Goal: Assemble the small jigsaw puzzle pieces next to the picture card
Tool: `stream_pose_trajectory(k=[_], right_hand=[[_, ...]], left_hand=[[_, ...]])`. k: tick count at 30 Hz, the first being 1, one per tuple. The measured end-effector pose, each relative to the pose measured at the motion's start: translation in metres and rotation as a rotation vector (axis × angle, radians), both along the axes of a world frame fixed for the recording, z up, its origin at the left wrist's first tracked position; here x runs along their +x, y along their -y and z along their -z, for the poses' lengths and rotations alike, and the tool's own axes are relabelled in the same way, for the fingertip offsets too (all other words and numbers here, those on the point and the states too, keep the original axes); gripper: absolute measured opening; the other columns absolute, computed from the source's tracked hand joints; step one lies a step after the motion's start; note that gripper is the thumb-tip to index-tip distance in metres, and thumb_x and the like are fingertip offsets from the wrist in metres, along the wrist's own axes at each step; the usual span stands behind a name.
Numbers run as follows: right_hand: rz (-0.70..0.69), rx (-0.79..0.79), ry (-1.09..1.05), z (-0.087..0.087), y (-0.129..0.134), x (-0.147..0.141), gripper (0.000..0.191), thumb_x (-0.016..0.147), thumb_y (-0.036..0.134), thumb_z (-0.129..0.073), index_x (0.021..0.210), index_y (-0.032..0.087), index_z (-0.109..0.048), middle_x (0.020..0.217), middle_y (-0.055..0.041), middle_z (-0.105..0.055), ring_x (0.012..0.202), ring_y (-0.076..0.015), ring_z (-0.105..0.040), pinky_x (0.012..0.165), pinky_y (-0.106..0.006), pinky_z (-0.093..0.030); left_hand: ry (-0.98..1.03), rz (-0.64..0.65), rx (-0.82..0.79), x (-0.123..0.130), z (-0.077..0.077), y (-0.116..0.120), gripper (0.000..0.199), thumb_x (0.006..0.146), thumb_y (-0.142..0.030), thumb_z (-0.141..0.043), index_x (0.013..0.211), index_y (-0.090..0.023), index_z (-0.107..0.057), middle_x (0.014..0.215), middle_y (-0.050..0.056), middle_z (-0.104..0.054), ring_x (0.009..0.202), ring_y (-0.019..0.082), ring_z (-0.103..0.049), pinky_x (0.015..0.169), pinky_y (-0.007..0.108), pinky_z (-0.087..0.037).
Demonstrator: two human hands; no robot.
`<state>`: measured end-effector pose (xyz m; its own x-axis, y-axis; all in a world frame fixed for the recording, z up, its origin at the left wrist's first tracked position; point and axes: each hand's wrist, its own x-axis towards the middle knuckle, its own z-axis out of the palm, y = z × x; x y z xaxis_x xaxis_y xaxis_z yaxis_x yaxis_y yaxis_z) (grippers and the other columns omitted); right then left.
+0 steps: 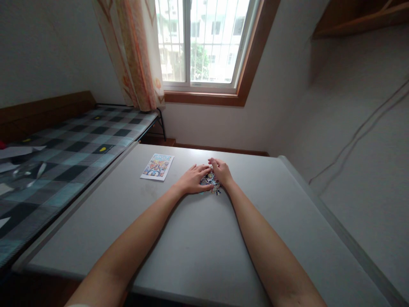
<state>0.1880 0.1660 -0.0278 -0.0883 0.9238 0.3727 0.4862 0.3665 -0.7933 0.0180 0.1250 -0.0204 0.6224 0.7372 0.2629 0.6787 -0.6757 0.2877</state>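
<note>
A small heap of colourful jigsaw puzzle pieces [212, 181] lies on the white table, between my two hands. My left hand [194, 179] rests palm down at the heap's left side, its fingers spread and the thumb reaching along the near edge. On the other side, my right hand [221, 170] stands on its edge, cupped against the heap with its fingers curved inward. Both hands touch the pieces and hide part of them. Left of my left hand, a printed picture card [157, 167] with a bright cartoon design lies flat.
The white table [198, 247] has raised side edges. To the left stands a bed [105, 128] with a checked cover, bearing papers and a clear plastic item [28, 174]. Ahead are a window [207, 42] and a curtain [134, 55]. A cable [351, 138] hangs along the right wall.
</note>
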Motion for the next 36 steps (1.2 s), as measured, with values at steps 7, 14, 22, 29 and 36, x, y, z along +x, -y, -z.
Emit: stream_pose_trajectory(k=[7, 14, 22, 29, 36], right_hand=[[-0.070, -0.030, -0.160, 0.001, 0.002, -0.011, 0.072, 0.085, 0.073, -0.030, 0.099, 0.014, -0.069, 0.097, -0.0121, -0.071, 0.093, -0.0226, -0.065, 0.087, -0.036, -0.049], [-0.049, -0.045, -0.373, 0.000, 0.002, -0.013, 0.073, 0.088, 0.071, -0.025, 0.100, 0.014, -0.068, 0.094, -0.0123, -0.071, 0.092, -0.0224, -0.065, 0.079, -0.034, -0.050], [0.369, 0.041, 0.084, 0.012, -0.008, 0.011, 0.048, 0.092, 0.050, -0.036, 0.080, 0.017, -0.069, 0.092, -0.0155, -0.068, 0.101, -0.0272, -0.059, 0.098, -0.042, -0.040], [0.056, 0.002, 0.129, 0.010, -0.004, -0.004, 0.059, 0.094, 0.057, -0.030, 0.121, 0.016, -0.063, 0.130, -0.0133, -0.059, 0.130, -0.0261, -0.046, 0.114, -0.043, -0.026], [-0.069, -0.049, -0.089, 0.004, 0.003, -0.018, 0.076, 0.088, 0.073, -0.024, 0.126, 0.018, -0.061, 0.134, -0.0107, -0.057, 0.130, -0.0243, -0.048, 0.111, -0.040, -0.035]], left_hand=[[0.020, 0.001, 0.029, 0.001, -0.003, 0.001, 0.061, 0.084, -0.057, -0.053, 0.134, -0.022, -0.050, 0.140, 0.010, -0.048, 0.130, 0.028, -0.042, 0.116, 0.045, -0.026], [0.038, -0.004, 0.051, 0.000, -0.004, 0.002, 0.059, 0.085, -0.055, -0.053, 0.134, -0.023, -0.051, 0.133, 0.009, -0.051, 0.124, 0.027, -0.046, 0.112, 0.041, -0.033], [-0.003, -0.059, 0.029, 0.001, -0.001, 0.001, 0.071, 0.083, -0.063, -0.050, 0.142, -0.025, -0.040, 0.146, 0.009, -0.042, 0.136, 0.028, -0.036, 0.117, 0.048, -0.019], [-0.070, -0.036, -0.029, 0.002, 0.004, -0.003, 0.087, 0.082, -0.070, -0.044, 0.148, -0.015, -0.028, 0.153, 0.014, -0.032, 0.143, 0.027, -0.024, 0.118, 0.046, -0.015], [0.023, -0.053, -0.028, 0.003, 0.005, -0.004, 0.077, 0.088, -0.060, -0.043, 0.146, -0.011, -0.032, 0.151, 0.016, -0.034, 0.142, 0.025, -0.030, 0.118, 0.039, -0.024]])
